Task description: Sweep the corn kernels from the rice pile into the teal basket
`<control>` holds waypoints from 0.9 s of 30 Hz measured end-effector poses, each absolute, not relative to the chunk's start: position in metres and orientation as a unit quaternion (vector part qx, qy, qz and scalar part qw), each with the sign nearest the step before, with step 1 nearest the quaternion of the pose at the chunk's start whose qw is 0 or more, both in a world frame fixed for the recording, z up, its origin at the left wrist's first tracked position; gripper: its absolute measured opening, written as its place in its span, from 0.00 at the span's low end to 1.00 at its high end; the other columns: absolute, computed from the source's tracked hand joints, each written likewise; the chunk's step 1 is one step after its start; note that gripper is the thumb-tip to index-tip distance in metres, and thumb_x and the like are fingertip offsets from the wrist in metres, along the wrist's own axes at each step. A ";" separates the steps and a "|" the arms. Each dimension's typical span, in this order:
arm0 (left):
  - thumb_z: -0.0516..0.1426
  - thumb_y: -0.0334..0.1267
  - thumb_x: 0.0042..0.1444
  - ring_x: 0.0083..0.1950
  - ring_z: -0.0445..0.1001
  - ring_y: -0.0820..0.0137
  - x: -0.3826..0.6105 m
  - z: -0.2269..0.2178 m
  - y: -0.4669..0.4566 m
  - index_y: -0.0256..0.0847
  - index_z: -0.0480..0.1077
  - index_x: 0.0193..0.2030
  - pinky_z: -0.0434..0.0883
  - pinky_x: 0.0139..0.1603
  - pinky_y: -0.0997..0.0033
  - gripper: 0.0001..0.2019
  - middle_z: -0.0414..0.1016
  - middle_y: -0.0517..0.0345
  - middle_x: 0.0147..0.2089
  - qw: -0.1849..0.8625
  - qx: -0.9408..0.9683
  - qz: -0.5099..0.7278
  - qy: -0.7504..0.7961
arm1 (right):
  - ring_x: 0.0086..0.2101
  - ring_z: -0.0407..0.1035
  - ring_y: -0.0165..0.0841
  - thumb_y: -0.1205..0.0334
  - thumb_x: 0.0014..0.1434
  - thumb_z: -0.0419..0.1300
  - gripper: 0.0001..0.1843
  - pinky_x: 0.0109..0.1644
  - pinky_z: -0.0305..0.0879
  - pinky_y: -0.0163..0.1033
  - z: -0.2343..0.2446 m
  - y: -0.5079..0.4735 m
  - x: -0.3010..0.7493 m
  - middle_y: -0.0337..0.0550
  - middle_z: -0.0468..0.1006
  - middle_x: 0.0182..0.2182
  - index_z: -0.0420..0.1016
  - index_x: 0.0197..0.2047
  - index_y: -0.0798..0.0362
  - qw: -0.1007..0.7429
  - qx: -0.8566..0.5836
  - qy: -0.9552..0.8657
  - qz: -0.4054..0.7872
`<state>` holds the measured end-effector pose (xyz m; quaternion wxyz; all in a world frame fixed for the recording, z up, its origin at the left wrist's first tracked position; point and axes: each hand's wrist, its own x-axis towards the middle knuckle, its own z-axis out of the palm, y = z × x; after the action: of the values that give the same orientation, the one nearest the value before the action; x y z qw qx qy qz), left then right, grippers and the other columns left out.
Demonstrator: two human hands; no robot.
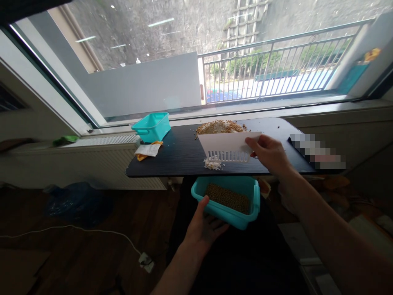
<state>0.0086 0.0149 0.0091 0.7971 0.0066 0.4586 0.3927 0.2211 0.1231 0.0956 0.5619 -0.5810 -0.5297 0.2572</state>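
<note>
My left hand [202,229] grips a turquoise plastic bin [236,220] from below, its thumb on the near rim. Small round brown beans [229,198] cover the bottom of this bin, which is just below the table's front edge. In my right hand [272,153], pinched at its right end, is a flat white slotted scraper [224,143]. Its slotted edge points down over the tabletop. Behind the scraper lies a heap of mixed brown and white grains [219,126], partly hidden by it. A small pile of white grains [213,165] sits under its left slots.
A second turquoise bin [155,129] stands at the back left of the dark table [181,153]. In front of it lies a white packet on orange cloth [149,150]. A blurred-out item [317,151] lies at the right end. Behind are a window and a radiator [107,155].
</note>
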 end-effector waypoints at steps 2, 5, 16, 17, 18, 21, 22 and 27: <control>0.56 0.53 0.58 0.59 0.70 0.50 0.009 0.009 0.015 0.35 0.63 0.60 0.70 0.56 0.49 0.29 0.68 0.39 0.58 0.795 0.006 0.394 0.462 | 0.19 0.63 0.25 0.49 0.48 0.65 0.14 0.22 0.65 0.32 0.098 0.116 0.225 0.35 0.72 0.20 0.74 0.28 0.52 0.564 -0.589 -0.523 0.249; 0.56 0.53 0.58 0.58 0.71 0.51 0.009 0.010 0.014 0.35 0.63 0.60 0.71 0.55 0.50 0.29 0.69 0.39 0.58 0.794 0.005 0.395 0.462 | 0.18 0.63 0.24 0.50 0.48 0.65 0.14 0.21 0.64 0.32 0.100 0.107 0.230 0.35 0.73 0.20 0.74 0.27 0.52 0.546 -0.600 -0.530 0.246; 0.56 0.52 0.58 0.59 0.69 0.49 0.009 0.010 0.013 0.34 0.62 0.61 0.70 0.56 0.50 0.29 0.68 0.39 0.59 0.795 0.009 0.395 0.460 | 0.20 0.64 0.25 0.51 0.50 0.64 0.14 0.24 0.66 0.32 0.096 0.116 0.225 0.36 0.72 0.21 0.72 0.26 0.52 0.548 -0.595 -0.536 0.242; 0.56 0.52 0.58 0.59 0.69 0.49 0.009 0.010 0.014 0.34 0.62 0.60 0.70 0.56 0.50 0.29 0.68 0.39 0.58 0.795 0.008 0.396 0.459 | 0.20 0.64 0.25 0.51 0.50 0.64 0.13 0.23 0.66 0.32 0.097 0.115 0.224 0.36 0.72 0.21 0.72 0.26 0.52 0.545 -0.594 -0.540 0.244; 0.56 0.52 0.58 0.59 0.70 0.49 0.009 0.010 0.014 0.34 0.62 0.60 0.71 0.56 0.50 0.29 0.69 0.39 0.58 0.795 0.008 0.396 0.459 | 0.20 0.64 0.25 0.51 0.50 0.64 0.13 0.23 0.66 0.31 0.098 0.115 0.223 0.36 0.72 0.20 0.72 0.26 0.52 0.541 -0.593 -0.543 0.247; 0.56 0.53 0.58 0.58 0.71 0.50 0.009 0.010 0.014 0.35 0.63 0.60 0.71 0.55 0.50 0.29 0.69 0.39 0.57 0.793 0.007 0.394 0.464 | 0.20 0.64 0.25 0.51 0.50 0.65 0.13 0.23 0.66 0.31 0.101 0.112 0.223 0.36 0.72 0.20 0.72 0.26 0.52 0.540 -0.589 -0.544 0.256; 0.56 0.53 0.57 0.57 0.71 0.50 0.009 0.010 0.014 0.35 0.63 0.60 0.71 0.54 0.50 0.29 0.69 0.39 0.57 0.792 0.007 0.394 0.466 | 0.20 0.64 0.25 0.50 0.49 0.65 0.14 0.23 0.66 0.32 0.102 0.111 0.224 0.36 0.72 0.21 0.72 0.26 0.52 0.543 -0.589 -0.540 0.258; 0.56 0.52 0.58 0.58 0.70 0.50 0.009 0.010 0.012 0.35 0.63 0.60 0.70 0.56 0.50 0.28 0.69 0.40 0.57 0.794 0.009 0.398 0.460 | 0.19 0.63 0.24 0.51 0.50 0.64 0.14 0.22 0.64 0.31 0.099 0.113 0.225 0.35 0.72 0.21 0.71 0.26 0.52 0.540 -0.594 -0.536 0.259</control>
<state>0.0086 0.0124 0.0105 0.7937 0.0092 0.4599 0.3981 0.2250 0.1125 0.0993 0.5404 -0.5942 -0.5363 0.2592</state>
